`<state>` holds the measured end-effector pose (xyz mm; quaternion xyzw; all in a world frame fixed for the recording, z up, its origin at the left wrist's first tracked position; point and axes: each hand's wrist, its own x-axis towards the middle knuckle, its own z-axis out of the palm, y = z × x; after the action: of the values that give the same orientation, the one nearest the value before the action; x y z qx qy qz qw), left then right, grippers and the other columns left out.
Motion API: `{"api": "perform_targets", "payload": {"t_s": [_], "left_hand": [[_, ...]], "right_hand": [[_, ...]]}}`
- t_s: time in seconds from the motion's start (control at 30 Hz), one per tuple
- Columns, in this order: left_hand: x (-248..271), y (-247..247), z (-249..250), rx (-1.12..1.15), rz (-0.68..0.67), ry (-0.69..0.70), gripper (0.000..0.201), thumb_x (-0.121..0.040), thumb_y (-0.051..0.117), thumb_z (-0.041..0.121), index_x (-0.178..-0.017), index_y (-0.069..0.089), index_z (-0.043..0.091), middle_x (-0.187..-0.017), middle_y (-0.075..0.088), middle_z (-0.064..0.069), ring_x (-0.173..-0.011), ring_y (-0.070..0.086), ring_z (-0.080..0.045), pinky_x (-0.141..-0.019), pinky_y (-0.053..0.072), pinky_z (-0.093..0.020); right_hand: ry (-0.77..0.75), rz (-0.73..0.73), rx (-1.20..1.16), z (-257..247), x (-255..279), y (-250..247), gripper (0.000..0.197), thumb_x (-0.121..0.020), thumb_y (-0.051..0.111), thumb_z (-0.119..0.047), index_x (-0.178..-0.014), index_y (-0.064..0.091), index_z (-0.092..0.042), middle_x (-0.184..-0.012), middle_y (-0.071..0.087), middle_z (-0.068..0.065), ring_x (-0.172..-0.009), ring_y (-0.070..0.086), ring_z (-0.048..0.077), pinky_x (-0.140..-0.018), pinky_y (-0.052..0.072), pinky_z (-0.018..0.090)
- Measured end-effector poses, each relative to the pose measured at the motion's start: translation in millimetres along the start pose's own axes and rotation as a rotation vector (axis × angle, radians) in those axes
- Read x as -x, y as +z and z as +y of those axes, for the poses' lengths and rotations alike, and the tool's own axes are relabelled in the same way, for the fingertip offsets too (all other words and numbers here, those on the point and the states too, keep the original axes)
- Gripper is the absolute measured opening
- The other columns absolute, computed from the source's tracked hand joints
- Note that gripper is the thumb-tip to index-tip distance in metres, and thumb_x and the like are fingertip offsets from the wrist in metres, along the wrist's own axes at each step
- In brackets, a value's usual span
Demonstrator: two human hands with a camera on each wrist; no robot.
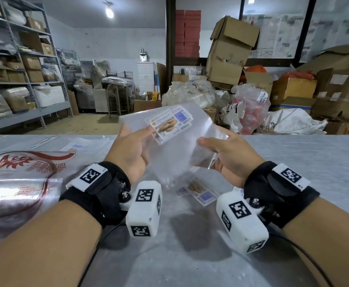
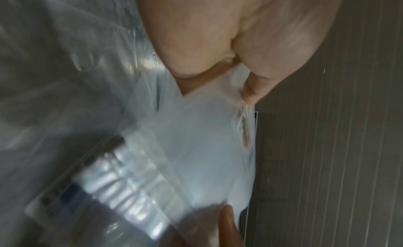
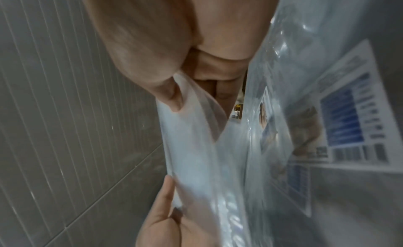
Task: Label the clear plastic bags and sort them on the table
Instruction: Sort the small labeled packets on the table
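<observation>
Above the table (image 1: 293, 162), I am holding the labelled clear bags (image 1: 177, 146) up between both hands, left hand (image 1: 130, 154) and right hand (image 1: 229, 158) each pinching a side edge, probably squaring them for sorting.

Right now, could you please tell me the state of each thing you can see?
Clear plastic bag: labelled, held up above the table.
Left hand: grips the bag's left edge.
Right hand: grips the bag's right edge.
Loose label: flat on table.
</observation>
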<state>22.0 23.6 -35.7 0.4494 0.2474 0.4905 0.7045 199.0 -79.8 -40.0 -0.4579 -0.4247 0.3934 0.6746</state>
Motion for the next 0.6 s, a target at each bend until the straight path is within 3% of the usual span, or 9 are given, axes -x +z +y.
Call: {"api": "perform_targets", "payload": {"t_s": [0.1, 0.17, 0.23, 0.3, 0.33, 0.4, 0.47, 0.53, 0.6], "left_hand": [[-1.4, -4.1, 4.7, 0.024, -0.023, 0.026, 0.078, -0.097, 0.053, -0.007, -0.158, 0.019, 0.027, -0.116, 0.074, -0.013, -0.110, 0.071, -0.031, -0.098, 0.055, -0.052], [-3.7, -8.8, 7.2, 0.058, -0.006, 0.043, 0.067, -0.094, 0.054, -0.008, -0.151, 0.032, 0.019, -0.120, 0.068, -0.014, -0.111, 0.069, -0.033, -0.098, 0.054, -0.051], [-1.4, -11.3, 10.8, 0.104, 0.012, 0.049, 0.042, -0.092, 0.058, -0.002, -0.131, 0.049, 0.009, -0.118, 0.063, -0.020, -0.106, 0.066, -0.034, -0.094, 0.057, -0.047], [3.1, -12.5, 16.8, 0.137, 0.017, 0.037, 0.024, -0.094, 0.060, 0.009, -0.117, 0.061, 0.004, -0.107, 0.070, -0.018, -0.091, 0.069, -0.031, -0.083, 0.061, -0.039], [4.8, -12.9, 20.7, 0.140, 0.025, 0.035, 0.017, -0.097, 0.059, 0.016, -0.107, 0.064, 0.002, -0.100, 0.072, -0.017, -0.076, 0.071, -0.025, -0.068, 0.062, -0.030], [2.6, -17.0, 29.3, 0.102, 0.125, 0.034, 0.018, -0.099, 0.062, 0.024, -0.096, 0.065, 0.007, -0.093, 0.076, -0.015, -0.059, 0.070, -0.018, -0.052, 0.056, -0.023], [-9.7, -23.2, 38.8, -0.021, 0.246, 0.020, 0.014, -0.094, 0.068, 0.023, -0.101, 0.065, 0.011, -0.101, 0.077, -0.012, -0.075, 0.074, -0.022, -0.062, 0.060, -0.033], [-21.3, -27.4, 53.9, -0.170, 0.259, 0.020, 0.012, -0.093, 0.066, 0.017, -0.103, 0.062, 0.013, -0.123, 0.069, -0.014, -0.086, 0.068, -0.023, -0.083, 0.060, -0.047], [-29.2, -30.3, 74.4, -0.282, 0.251, 0.010, 0.021, -0.092, 0.062, 0.015, -0.113, 0.058, 0.013, -0.127, 0.059, -0.015, -0.098, 0.058, -0.027, -0.106, 0.048, -0.055]], "right_hand": [[0.020, 0.042, 0.044, -5.7, 0.4, -4.5, 0.012, -0.097, 0.058, 0.002, -0.100, 0.065, -0.009, -0.068, 0.070, 0.005, -0.062, 0.062, 0.021, -0.057, 0.058, 0.032], [0.043, 0.057, 0.040, -9.1, 0.8, -7.6, 0.014, -0.097, 0.058, 0.003, -0.092, 0.065, -0.008, -0.067, 0.067, 0.007, -0.059, 0.056, 0.020, -0.056, 0.056, 0.030], [0.069, 0.063, 0.086, -11.0, 0.5, -10.6, 0.015, -0.096, 0.057, 0.004, -0.090, 0.065, -0.007, -0.069, 0.064, 0.012, -0.058, 0.055, 0.021, -0.054, 0.054, 0.030], [0.086, 0.065, 0.150, -12.6, 1.0, -13.4, 0.016, -0.095, 0.056, 0.006, -0.088, 0.066, -0.005, -0.071, 0.064, 0.014, -0.057, 0.059, 0.021, -0.051, 0.054, 0.028], [0.092, 0.074, 0.189, -12.6, 1.0, -15.7, 0.017, -0.095, 0.057, 0.007, -0.089, 0.067, -0.004, -0.072, 0.066, 0.014, -0.059, 0.062, 0.021, -0.052, 0.055, 0.028], [0.107, 0.073, 0.299, -12.6, 0.8, -18.8, 0.016, -0.094, 0.057, 0.008, -0.092, 0.069, -0.002, -0.076, 0.071, 0.014, -0.065, 0.066, 0.023, -0.055, 0.056, 0.029], [0.137, 0.064, 0.385, -14.7, 1.5, -18.2, 0.016, -0.094, 0.057, 0.008, -0.094, 0.070, -0.001, -0.081, 0.073, 0.016, -0.064, 0.068, 0.023, -0.054, 0.055, 0.029], [0.152, 0.072, 0.447, -19.7, -2.4, -13.0, 0.014, -0.093, 0.055, 0.008, -0.092, 0.067, 0.002, -0.090, 0.074, 0.023, -0.066, 0.068, 0.025, -0.052, 0.052, 0.026], [0.153, 0.119, 0.501, -28.3, -14.6, -3.4, 0.008, -0.092, 0.054, 0.008, -0.089, 0.059, 0.002, -0.093, 0.073, 0.027, -0.070, 0.067, 0.027, -0.055, 0.051, 0.027]]}}
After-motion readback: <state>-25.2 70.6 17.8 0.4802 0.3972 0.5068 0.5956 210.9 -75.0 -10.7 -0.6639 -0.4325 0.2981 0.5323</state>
